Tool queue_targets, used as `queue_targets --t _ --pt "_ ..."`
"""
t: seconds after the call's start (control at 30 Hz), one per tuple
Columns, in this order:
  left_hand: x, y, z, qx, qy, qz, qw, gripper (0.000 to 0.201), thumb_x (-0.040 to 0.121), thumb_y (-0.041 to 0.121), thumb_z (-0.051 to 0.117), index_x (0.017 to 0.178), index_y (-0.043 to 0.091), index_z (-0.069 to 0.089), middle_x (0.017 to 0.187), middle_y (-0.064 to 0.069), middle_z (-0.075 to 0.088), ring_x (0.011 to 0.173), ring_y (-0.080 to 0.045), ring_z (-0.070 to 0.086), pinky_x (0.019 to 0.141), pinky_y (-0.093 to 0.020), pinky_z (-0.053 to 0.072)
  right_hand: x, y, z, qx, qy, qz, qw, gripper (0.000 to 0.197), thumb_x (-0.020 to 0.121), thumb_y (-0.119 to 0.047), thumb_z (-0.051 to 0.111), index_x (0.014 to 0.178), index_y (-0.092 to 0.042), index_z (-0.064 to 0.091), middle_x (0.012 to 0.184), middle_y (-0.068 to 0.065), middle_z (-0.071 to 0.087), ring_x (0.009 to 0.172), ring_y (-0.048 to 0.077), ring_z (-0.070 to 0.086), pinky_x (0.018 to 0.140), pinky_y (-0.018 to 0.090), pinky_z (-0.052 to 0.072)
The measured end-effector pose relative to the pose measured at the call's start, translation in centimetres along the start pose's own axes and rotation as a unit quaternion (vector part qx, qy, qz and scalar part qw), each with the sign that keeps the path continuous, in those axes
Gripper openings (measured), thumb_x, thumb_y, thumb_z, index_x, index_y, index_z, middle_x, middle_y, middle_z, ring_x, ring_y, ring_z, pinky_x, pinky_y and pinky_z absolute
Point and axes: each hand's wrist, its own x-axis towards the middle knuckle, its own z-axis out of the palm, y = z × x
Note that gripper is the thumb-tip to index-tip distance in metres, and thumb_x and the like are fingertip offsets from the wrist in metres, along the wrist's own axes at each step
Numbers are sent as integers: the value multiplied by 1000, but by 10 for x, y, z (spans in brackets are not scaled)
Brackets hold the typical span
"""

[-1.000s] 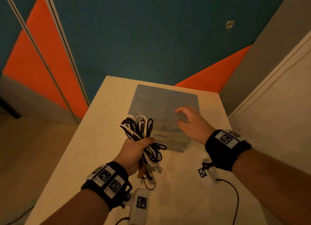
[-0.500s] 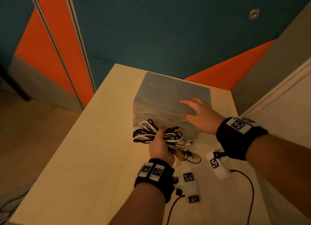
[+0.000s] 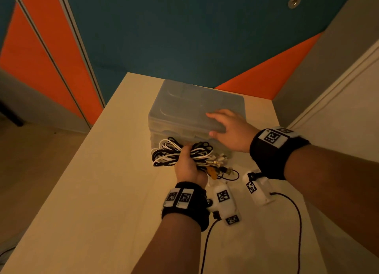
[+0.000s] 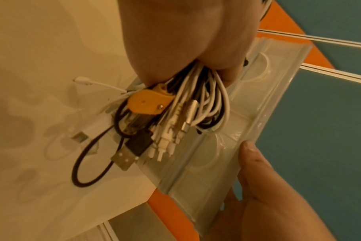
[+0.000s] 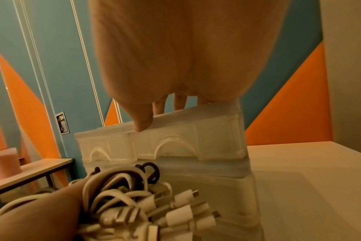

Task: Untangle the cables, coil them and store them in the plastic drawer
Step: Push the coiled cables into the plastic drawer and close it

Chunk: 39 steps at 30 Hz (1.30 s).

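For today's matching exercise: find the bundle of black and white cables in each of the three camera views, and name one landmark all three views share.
Head view: the cable bundle sits just below centre, gripped by the left hand in front of the plastic drawer unit.
Left wrist view: the bundle hangs at centre, plugs downward.
Right wrist view: the bundle fills the lower left.
Shared landmark: the translucent drawer unit, with the right hand on top.

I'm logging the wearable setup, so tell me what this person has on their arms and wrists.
Bare forearms, no sleeves. Each wrist carries a black wristband, left and right, bearing white square-coded tags. A white camera module with a black lead hangs beside each band.
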Motion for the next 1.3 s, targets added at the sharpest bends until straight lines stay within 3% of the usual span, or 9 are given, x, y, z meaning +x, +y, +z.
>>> queue_targets --t 0.1,0.3,0.43,0.6,0.7,0.87,1.1,1.2,1.3 --pt "1 1 -1 5 -7 3 1000 34 91 18 64 122 5 63 101 -15 71 83 -31 70 72 -43 59 0 1 1 -7 4 -2 1000 59 92 -35 59 146 -28 36 149 6 34 140 26 28 118 39 20" --pt "-4 -2 -17 6 -4 6 1000 37 90 21 67 124 6 63 108 -17 69 97 -35 69 91 -55 55 1 2 2 -22 5 -5 1000 59 92 -36 58 146 -27 35 147 8 36 138 29 31 117 41 22" --pt "-18 -6 -38 -7 2 -9 1000 33 92 23 65 121 8 63 117 -20 70 108 -40 67 95 -63 50 1 2 1 -30 -2 2 1000 59 94 -36 56 147 -27 33 150 8 33 140 28 28 117 40 20" --pt "-41 -9 -66 -12 -5 -23 1000 19 94 22 62 109 11 62 98 -16 69 90 -35 68 93 -57 53 -1 0 0 -31 -4 2 999 59 94 -35 57 147 -25 34 150 9 33 140 28 29 117 36 21" --pt "-55 -13 -75 -11 -3 -31 999 25 93 23 64 114 10 62 104 -18 68 92 -36 69 95 -59 51 -2 -1 0 -22 -3 4 1000 58 93 -34 58 146 -24 35 150 9 33 140 27 30 118 37 21" --pt "-68 -14 -75 -6 0 -30 1000 28 94 22 63 117 7 63 103 -19 72 84 -35 72 89 -52 56 -2 -2 0 -15 -7 8 1000 59 93 -35 58 146 -25 34 151 8 32 140 27 30 118 39 22" --pt "-67 -11 -84 29 17 -38 999 48 89 26 68 131 3 59 124 -24 66 107 -41 67 96 -60 50 0 3 1 -19 -12 10 1000 60 93 -37 57 147 -26 34 150 8 32 139 28 31 117 40 23" --pt "-63 3 -99 43 40 -28 998 43 91 24 66 129 5 61 119 -21 68 101 -39 68 95 -57 52 1 4 1 -16 -16 8 1000 61 92 -37 59 147 -27 34 150 9 33 138 28 32 117 40 24" --pt "-66 31 -121 55 56 -11 997 42 92 25 64 129 6 61 122 -20 68 106 -39 67 98 -55 51 0 5 1 6 -10 7 1000 59 92 -35 60 145 -24 38 150 8 34 140 26 31 117 39 23"
